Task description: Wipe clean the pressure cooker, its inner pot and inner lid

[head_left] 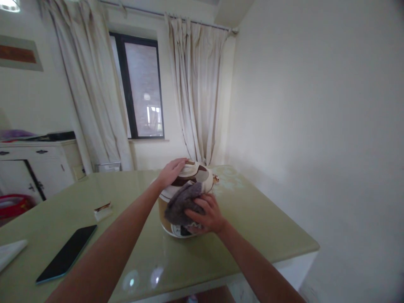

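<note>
A rounded rice cooker [205, 176] with a white and brown lid and a tan body stands upright on the table. On the left side of its lid lies my left hand [171, 172], fingers stretched out over the top. My right hand [211, 213] has its fingers closed on a dark grey cloth [182, 205], which is pressed against the cooker's front. The cloth covers much of the front, and only part of the control panel [176, 230] shows below it.
The pale green table [249, 227] has its right edge close to a white wall. To the left lie a black tablet [67, 253], a small white packet [103, 211] and a white object [11, 253] cut off by the frame. Behind are curtains, a window and a white cabinet [50, 168].
</note>
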### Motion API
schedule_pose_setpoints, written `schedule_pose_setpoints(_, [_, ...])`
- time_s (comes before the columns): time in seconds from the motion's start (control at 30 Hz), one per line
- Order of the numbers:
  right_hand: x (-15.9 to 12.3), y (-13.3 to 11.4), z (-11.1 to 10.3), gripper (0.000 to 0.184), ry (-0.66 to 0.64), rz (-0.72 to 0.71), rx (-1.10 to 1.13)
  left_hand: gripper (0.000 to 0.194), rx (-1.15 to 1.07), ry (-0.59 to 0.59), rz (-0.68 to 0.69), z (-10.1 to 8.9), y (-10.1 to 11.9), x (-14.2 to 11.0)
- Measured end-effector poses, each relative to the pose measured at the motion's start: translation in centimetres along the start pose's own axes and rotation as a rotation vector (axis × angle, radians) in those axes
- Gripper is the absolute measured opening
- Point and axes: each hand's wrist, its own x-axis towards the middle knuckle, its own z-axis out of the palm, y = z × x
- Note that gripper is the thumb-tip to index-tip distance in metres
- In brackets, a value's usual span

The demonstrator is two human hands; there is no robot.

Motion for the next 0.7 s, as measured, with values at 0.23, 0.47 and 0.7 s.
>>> schedule_pose_setpoints(0.23, [3.1, 5.2, -2.2, 0.045, -0.009, 0.738, 0.010, 0.054, 0.027, 0.018, -0.010, 0.3, 0.4, -0.2])
schedule_pose_setpoints(0.47, [8.6, 12.7, -1.0, 0.032, -0.227, 1.065, 0.304, 0.054, 0.045, 0.015, -0.023, 0.3, 0.3, -0.3])
schedule_pose_setpoints(0.7, [-0.3, 1.9, -0.2, 0.041, 0.197, 0.884, 0.162, 0.054, 0.051, 0.036, -0.019, 0.3, 0.4, -0.3])
